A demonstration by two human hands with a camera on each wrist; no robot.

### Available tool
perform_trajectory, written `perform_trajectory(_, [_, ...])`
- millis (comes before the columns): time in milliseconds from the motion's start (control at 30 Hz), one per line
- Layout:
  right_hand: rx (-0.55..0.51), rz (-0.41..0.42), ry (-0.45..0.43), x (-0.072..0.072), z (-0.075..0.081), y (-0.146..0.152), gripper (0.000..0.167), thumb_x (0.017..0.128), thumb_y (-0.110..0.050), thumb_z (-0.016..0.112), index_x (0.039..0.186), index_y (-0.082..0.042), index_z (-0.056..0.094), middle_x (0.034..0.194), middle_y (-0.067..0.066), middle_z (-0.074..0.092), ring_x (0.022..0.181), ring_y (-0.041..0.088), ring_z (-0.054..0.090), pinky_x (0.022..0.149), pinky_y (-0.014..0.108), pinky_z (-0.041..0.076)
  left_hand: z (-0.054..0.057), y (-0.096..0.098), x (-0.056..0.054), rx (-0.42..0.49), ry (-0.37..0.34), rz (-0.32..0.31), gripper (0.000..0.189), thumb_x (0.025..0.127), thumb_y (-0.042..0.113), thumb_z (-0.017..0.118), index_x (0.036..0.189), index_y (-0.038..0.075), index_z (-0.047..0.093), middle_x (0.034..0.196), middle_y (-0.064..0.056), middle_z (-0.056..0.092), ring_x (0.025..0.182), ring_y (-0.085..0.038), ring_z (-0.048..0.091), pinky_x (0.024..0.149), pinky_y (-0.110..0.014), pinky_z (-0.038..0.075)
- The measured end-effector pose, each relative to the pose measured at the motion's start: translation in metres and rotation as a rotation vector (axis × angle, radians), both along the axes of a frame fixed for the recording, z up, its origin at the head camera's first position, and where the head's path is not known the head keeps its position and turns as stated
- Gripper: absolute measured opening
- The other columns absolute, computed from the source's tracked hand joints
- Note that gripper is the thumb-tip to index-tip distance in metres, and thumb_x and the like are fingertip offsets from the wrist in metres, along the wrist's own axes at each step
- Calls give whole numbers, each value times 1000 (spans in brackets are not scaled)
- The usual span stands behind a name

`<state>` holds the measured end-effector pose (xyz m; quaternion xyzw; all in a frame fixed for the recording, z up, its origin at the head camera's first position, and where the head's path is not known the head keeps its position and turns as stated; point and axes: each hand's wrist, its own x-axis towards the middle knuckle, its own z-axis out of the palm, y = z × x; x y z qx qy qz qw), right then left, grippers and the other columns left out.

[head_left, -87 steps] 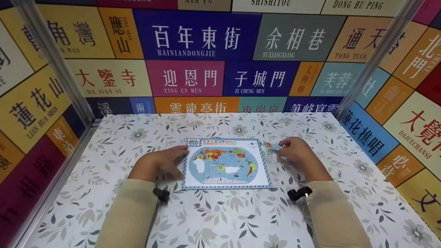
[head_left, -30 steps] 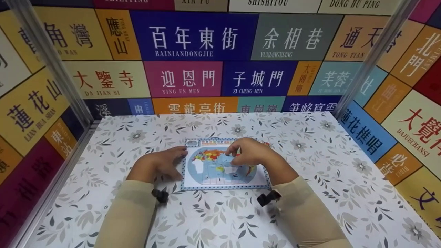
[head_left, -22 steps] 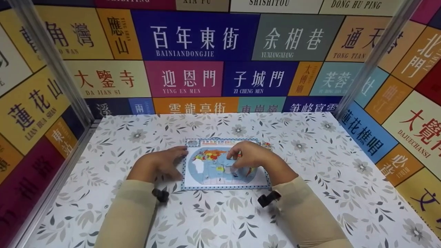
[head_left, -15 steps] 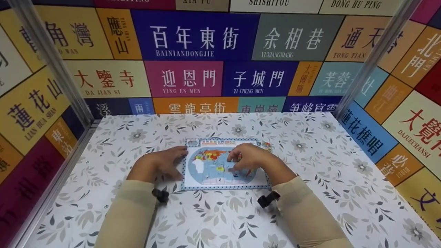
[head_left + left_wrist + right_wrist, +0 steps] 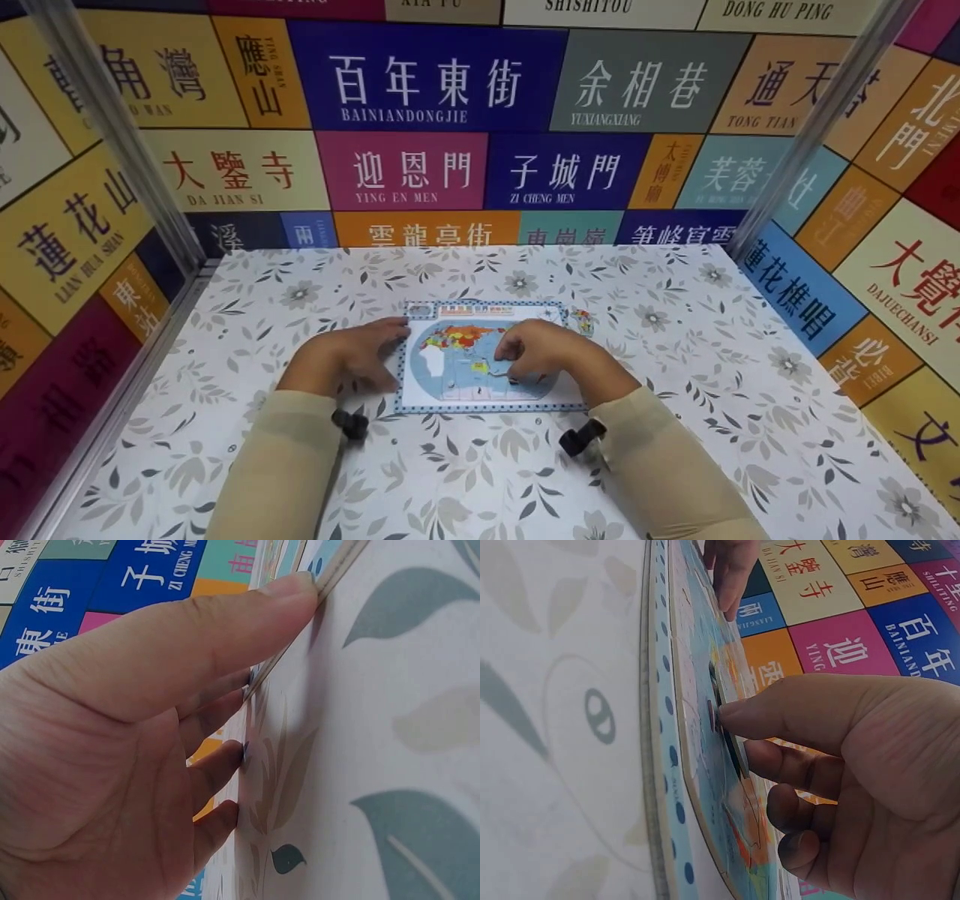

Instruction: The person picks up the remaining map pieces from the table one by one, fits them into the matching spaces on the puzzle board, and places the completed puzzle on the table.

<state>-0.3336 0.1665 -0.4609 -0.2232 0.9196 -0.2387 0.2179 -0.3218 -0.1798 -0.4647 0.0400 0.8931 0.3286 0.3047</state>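
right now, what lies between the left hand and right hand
The head view shows part of the rectangular blue-bordered map puzzle, including a white patch.

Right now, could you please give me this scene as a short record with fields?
surface: flowered tablecloth
main item: map puzzle, lying flat
left hand: touches the puzzle's left edge
right hand: pinches a piece over the map
unfilled: white gap, left part of the map
loose: at least one other piece, right of the puzzle
backdrop: colourful signs
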Motion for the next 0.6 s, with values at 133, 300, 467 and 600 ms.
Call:
perform_trajectory(133, [5,-12,-5,0,0,-1,21,87,-16,86,106,-26,82,102,-5,76,91,14,65,82,33,56,0,0,-1,-3,-1,11,113,69,18,100,162,45,42,180,22,13,171,-27,2,137,-61,10])
perform_trajectory(300, [8,-9,-4,0,1,-1,23,87,-14,85,108,-25,83,104,-5,76,91,13,65,82,33,57,-1,0,-2,-8,7,-10,113,70,18,99,164,43,41,180,20,13,171,-28,3,137,-61,10])
perform_trajectory(467, [14,-14,-6,1,1,-2,24,86,-14,86,107,-24,83,104,-5,77,92,13,66,85,34,58,0,1,-1,-4,0,-21,112,72,17,99,164,41,40,181,18,12,171,-28,3,138,-60,10])
perform_trajectory(600, [18,-26,-9,2,1,-2,24,85,-14,87,106,-25,83,104,-6,77,94,14,67,89,37,58,1,1,-1,-2,-1,-17,112,72,17,99,164,41,41,181,17,12,171,-29,2,137,-61,9])
